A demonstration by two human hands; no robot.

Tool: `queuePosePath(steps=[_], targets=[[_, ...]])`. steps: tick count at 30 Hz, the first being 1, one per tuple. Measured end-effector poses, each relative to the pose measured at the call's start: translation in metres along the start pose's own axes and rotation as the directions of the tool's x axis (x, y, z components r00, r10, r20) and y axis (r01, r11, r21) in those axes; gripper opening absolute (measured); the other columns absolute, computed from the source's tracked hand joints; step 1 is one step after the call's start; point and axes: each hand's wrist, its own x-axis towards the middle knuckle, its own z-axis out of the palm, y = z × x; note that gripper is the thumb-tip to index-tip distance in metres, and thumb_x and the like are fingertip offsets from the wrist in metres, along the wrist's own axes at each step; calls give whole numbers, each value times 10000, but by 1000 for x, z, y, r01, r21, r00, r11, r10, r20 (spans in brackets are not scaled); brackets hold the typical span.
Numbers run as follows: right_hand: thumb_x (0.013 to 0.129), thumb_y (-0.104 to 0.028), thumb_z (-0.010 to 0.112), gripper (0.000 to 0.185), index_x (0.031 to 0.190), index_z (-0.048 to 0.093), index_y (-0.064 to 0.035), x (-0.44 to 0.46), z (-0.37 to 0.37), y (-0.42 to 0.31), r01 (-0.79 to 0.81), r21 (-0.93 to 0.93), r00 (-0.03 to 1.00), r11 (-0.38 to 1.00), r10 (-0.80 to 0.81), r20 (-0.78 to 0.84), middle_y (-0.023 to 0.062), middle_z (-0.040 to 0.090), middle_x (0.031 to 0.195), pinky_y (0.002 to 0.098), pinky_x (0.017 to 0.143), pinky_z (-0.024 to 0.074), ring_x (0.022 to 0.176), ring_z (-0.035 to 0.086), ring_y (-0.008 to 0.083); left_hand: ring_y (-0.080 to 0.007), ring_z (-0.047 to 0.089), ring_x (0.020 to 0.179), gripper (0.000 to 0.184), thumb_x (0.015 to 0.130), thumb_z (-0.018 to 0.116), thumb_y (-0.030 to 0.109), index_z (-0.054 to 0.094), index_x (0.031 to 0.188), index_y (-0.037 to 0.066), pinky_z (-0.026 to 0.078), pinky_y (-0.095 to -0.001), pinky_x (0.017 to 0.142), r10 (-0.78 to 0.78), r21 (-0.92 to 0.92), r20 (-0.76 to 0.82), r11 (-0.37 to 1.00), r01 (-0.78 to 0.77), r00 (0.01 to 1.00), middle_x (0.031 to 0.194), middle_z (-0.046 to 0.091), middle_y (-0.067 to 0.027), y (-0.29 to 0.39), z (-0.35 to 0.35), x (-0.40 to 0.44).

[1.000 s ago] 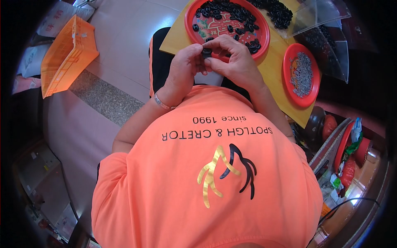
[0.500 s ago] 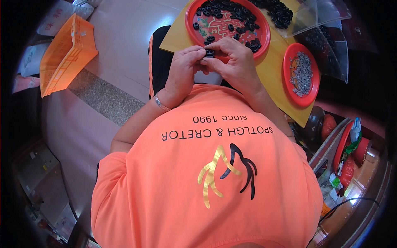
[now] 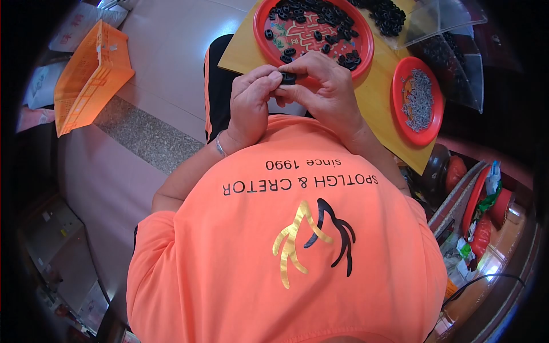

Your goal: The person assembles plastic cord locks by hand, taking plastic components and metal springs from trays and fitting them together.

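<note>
A small black plastic piece (image 3: 287, 79) is pinched between both hands, over the near edge of a red plate. My left hand (image 3: 251, 100) grips its left end with thumb and fingertips. From the other side, my right hand (image 3: 327, 86) holds it between thumb and forefinger. Fingers cover much of the piece. Just beyond lies the round red plate (image 3: 370, 48) with a printed pattern, where many loose black oval pieces (image 3: 337, 23) are scattered; several seem to have holes.
On the yellow tabletop (image 3: 377, 108), a smaller red plate (image 3: 398, 117) holds a heap of thin silvery metal bits (image 3: 420, 100). More black pieces (image 3: 389, 20) lie beside clear plastic bins (image 3: 469, 74). An orange crate (image 3: 86, 80) stands on the floor at left.
The black piece has turned a little between my fingers, showing a longer side. My left hand has shifted slightly, fingers raised. Both hands keep their hold.
</note>
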Motion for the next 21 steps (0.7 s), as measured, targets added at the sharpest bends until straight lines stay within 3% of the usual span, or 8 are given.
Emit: queuePosePath(steps=[5, 8, 14, 21], targets=[[675, -111, 772, 239, 880, 660, -59, -2, 2, 3, 72, -14, 997, 997, -72, -17, 81, 625, 797, 304, 634, 483, 716, 604, 239, -103, 533, 599, 262, 886, 462, 140, 603, 837, -74, 422, -211, 559, 16, 32, -46, 999, -14, 999, 672, 592, -63, 4, 6, -4], [692, -96, 772, 253, 910, 654, -41, -2, 4, 4, 68, 4, 997, 998, -68, -29, 74, 625, 796, 288, 662, 495, 743, 618, 204, -89, 507, 586, 246, 881, 477, 141, 607, 815, -57, 409, -211, 549, 14, 30, -66, 999, -12, 998, 659, 578, -46, 5, 7, -4], [736, -59, 766, 298, 986, 620, 12, -7, 6, 5, -328, 400, 944, 856, 316, 98, 52, 636, 869, 239, 763, 513, 847, 635, 117, -62, 469, 570, 230, 883, 490, 138, 603, 770, -28, 384, -203, 534, 16, 67, -77, 998, -11, 997, 637, 552, -15, 3, 4, 0], [757, -10, 719, 210, 935, 610, 16, -10, 4, 7, -279, 380, 959, 882, 278, 58, 61, 624, 836, 238, 700, 530, 799, 650, 121, -71, 478, 549, 240, 888, 477, 142, 590, 743, -11, 370, -207, 518, -21, 106, -73, 994, 29, 997, 620, 557, -18, -1, 1, 5]])
